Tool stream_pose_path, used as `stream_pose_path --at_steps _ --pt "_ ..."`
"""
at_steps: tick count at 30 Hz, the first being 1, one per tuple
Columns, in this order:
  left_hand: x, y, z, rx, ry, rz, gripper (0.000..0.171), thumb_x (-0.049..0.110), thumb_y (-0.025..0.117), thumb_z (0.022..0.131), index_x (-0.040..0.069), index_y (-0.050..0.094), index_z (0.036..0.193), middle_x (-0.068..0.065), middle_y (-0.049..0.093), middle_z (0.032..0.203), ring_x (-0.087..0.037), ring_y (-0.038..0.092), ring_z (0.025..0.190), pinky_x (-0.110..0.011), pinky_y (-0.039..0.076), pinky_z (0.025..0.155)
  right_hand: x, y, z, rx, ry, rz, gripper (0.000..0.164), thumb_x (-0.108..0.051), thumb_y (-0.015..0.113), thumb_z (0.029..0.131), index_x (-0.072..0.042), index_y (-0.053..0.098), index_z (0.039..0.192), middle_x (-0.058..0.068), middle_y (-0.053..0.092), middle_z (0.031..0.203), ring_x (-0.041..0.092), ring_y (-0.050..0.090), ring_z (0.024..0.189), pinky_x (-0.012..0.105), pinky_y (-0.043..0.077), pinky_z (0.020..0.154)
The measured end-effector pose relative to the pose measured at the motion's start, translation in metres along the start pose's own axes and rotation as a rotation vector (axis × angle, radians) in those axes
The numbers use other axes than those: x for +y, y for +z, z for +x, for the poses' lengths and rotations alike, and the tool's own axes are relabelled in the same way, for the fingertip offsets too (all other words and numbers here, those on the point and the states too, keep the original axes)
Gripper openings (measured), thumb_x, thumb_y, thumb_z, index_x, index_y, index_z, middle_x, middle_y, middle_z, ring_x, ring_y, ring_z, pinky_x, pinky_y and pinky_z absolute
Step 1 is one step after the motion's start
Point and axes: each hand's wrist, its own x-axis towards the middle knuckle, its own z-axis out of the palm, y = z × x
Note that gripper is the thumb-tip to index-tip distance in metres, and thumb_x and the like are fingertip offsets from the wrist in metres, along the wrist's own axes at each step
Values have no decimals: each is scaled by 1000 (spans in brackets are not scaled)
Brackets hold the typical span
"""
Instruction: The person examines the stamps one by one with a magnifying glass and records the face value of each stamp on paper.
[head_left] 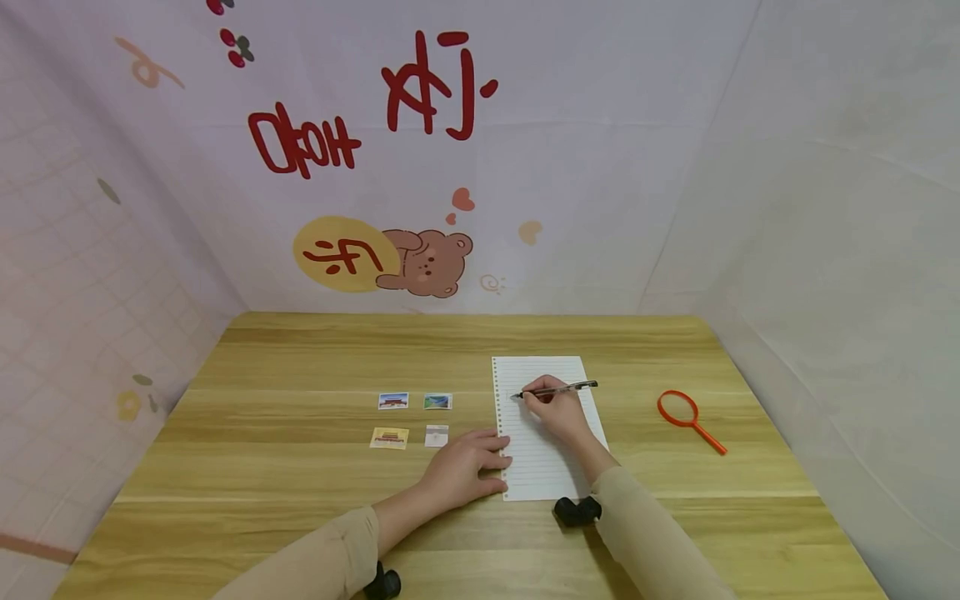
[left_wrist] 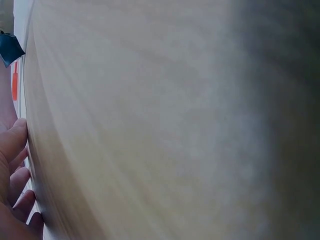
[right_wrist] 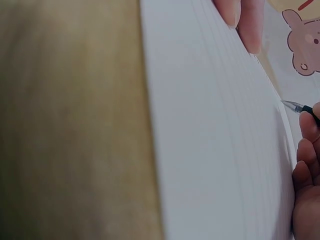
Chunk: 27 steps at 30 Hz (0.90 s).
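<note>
A lined sheet of paper (head_left: 543, 475) with punched holes along its left edge lies on the wooden table. My right hand (head_left: 558, 410) rests on its upper half and grips a pen (head_left: 573, 387), whose tip meets the page near the left edge. In the right wrist view the pen (right_wrist: 299, 107) shows a clear tip section beyond the curled fingers (right_wrist: 308, 155). Fingers spread, my left hand (head_left: 465, 468) rests at the paper's left edge, fingertips on its margin. Faint marks show on the page beside the pen tip.
Left of the paper lie several small picture cards, among them a yellow one (head_left: 389, 438) and a green-blue one (head_left: 438, 402). A red magnifying glass (head_left: 697, 423) lies to the right. A printed cloth (head_left: 585, 167) hangs behind the wooden table (head_left: 300, 475).
</note>
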Motion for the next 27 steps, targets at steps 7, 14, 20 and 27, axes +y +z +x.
stream_pose_path --at_steps 7,14,20,27 --pt "0 1 0 -10 -18 4 36 31 80 84 15 76 117 -2 59 137 -23 48 133 -43 41 107 1 1 0 3 -37 18 5 -7 73 85 -3 71 87 1 67 78 15 57 67 25 46 59" --pt "1 0 0 -4 -1 14 36 31 80 84 14 76 116 -3 60 136 -25 50 132 -43 42 106 1 1 0 9 -39 19 4 -5 73 84 -4 71 87 0 67 77 15 56 66 24 45 57" --pt "1 0 0 -7 -6 29 37 32 80 84 16 76 116 -2 60 137 -24 49 132 -42 41 106 1 1 0 -2 -46 -20 5 -8 71 85 -4 71 88 -1 67 78 15 57 66 25 46 58" --pt "2 -1 1 -14 -7 18 37 31 80 84 14 76 117 -3 60 137 -25 49 132 -43 41 106 2 0 1 55 -4 -25 6 -12 71 89 -6 72 91 0 66 79 16 57 67 26 47 58"
